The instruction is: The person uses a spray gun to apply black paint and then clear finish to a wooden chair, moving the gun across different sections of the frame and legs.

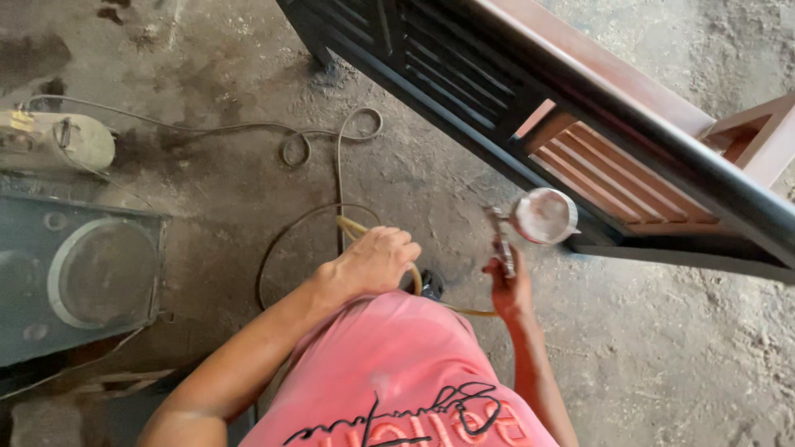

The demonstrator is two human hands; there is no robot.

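My right hand (510,285) grips a spray gun (530,223) with a round cup on top, held up near the lower edge of a slatted wooden furniture piece (580,108). Part of that piece is coated dark and part shows reddish bare wood. My left hand (374,261) is closed around a yellowish hose (358,228) that runs from the floor toward the gun. Between the two hands hangs my pink shirt (389,372).
A thin hose (315,141) loops across the dusty concrete floor (232,190) toward a pale cylindrical tank (58,141) at the left. Below it lies a grey-blue metal box with a round cover (91,273). More reddish wooden frame parts (758,136) stand at the right.
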